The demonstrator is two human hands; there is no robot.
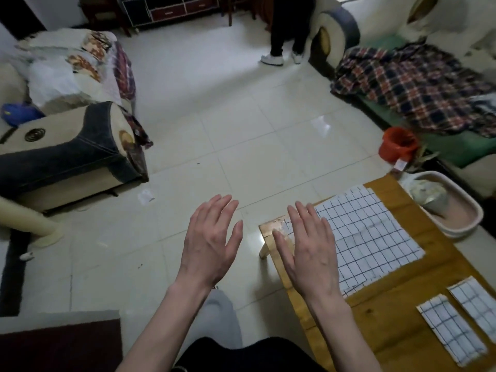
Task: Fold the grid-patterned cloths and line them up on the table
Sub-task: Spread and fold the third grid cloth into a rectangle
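Note:
A large white cloth with a dark grid lies spread flat on the wooden table at the right. Two folded grid cloths lie side by side near the table's front right: one and another partly cut by the frame edge. My right hand hovers palm down, fingers spread, over the left edge of the spread cloth and the table corner, holding nothing. My left hand floats open over the tiled floor, left of the table.
A white basin with a bag inside stands at the table's far right edge. An orange bucket sits on the floor beyond. Sofas flank the room; a plaid blanket covers the right one. A person's legs stand at the back.

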